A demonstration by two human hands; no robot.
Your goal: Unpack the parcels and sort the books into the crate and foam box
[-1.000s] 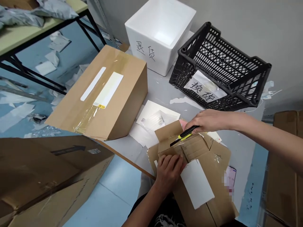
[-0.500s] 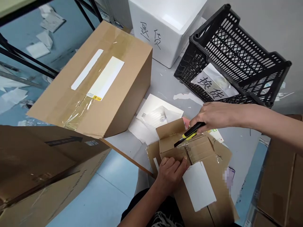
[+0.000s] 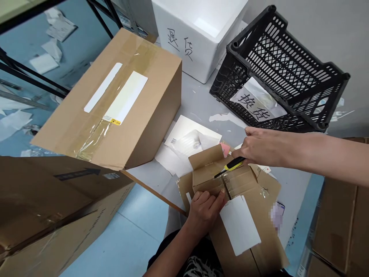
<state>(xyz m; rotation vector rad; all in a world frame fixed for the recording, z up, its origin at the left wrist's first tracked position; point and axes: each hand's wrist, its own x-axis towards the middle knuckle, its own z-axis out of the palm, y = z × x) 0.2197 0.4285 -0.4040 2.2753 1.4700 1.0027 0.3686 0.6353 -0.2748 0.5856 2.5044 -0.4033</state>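
A small taped cardboard box (image 3: 245, 192) with a white label lies at the near edge of the grey table (image 3: 201, 104); one flap at its far end stands up. My left hand (image 3: 204, 209) grips the box's near left corner, fingers curled over the edge. My right hand (image 3: 261, 148) is closed round a yellow and black utility knife (image 3: 230, 166), whose tip rests on the taped seam at the box's far end.
A large sealed cardboard box (image 3: 115, 100) sits to the left on the table. Behind stand a white foam box (image 3: 198, 34) and a black plastic crate (image 3: 282, 73), both labelled. White papers (image 3: 187, 140) lie under the small box. More cartons stand at lower left (image 3: 57, 215) and right (image 3: 343, 223).
The knife has drawn back slightly to the right along the seam with my right hand. My left hand keeps its hold on the box. The view has shifted a little.
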